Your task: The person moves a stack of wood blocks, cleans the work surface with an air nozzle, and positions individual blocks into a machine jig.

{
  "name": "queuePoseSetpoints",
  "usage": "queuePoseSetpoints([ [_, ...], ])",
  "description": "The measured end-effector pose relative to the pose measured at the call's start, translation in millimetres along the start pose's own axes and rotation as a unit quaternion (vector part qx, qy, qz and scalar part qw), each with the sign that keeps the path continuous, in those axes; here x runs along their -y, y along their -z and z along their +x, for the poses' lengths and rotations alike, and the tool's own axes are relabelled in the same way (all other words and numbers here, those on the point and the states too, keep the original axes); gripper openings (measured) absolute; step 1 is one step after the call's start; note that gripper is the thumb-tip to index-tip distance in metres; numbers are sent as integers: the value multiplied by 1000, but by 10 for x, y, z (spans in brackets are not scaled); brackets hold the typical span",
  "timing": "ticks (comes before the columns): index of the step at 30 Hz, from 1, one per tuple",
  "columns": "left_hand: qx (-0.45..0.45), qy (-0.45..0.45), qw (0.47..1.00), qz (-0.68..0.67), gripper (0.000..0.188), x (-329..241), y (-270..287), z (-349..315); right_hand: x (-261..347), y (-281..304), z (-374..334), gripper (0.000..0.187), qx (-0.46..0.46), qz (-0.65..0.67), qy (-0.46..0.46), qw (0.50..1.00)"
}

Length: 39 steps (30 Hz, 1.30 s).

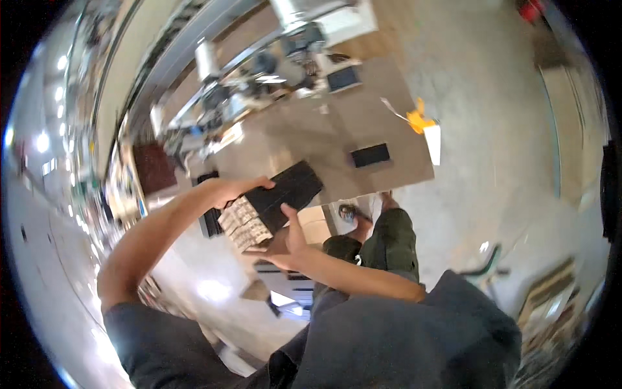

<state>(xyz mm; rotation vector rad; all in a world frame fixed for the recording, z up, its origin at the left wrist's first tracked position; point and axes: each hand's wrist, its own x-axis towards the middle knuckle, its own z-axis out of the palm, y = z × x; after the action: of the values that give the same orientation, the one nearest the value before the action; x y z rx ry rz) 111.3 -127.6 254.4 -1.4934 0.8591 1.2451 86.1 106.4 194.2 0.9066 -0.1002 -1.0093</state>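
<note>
Over the near edge of the brown table [395,97], you are holding a black stack [293,186] with a tan, layered end, both hands grasping it: your left hand [241,188] is gripping its far left side, and your right hand [290,241] is supporting its near side, the thumb pressing toward the black face. Farther right on that table, a dark rectangular piece [370,155] is lying apart from your hands. Judging from this, you are probably midway: lifting is looking done, while setting the stack down is seemingly remaining undone
</note>
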Motion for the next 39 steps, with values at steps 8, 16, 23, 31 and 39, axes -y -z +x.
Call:
queuePoseSetpoints([
  [8, 61, -202, 912, -353, 82, 1811, -825, 144, -94, 427, -342, 103, -89, -395, -108, 908],
  [16, -49, -264, 626, -733, 98, 3738, -3591, 1541, -689, 1780, -678, 81, -288, -582, -242, 721],
  [23, 19, -320, 364, -875, 97, 4537, -5605, 2294, -1290, 3227, -907, 87, -360, -607, -405, 581],
  [31, 26, -278, 249, -927, 103, 5087, -6158, 3248, -2035, 4018, -457, 89, -421, -659, -450, 432],
  [39, 18, -295, 145, -944, 93, 4834, -5756, 5119, -1569, 4728, 1033, 83, -402, -685, -508, 332],
])
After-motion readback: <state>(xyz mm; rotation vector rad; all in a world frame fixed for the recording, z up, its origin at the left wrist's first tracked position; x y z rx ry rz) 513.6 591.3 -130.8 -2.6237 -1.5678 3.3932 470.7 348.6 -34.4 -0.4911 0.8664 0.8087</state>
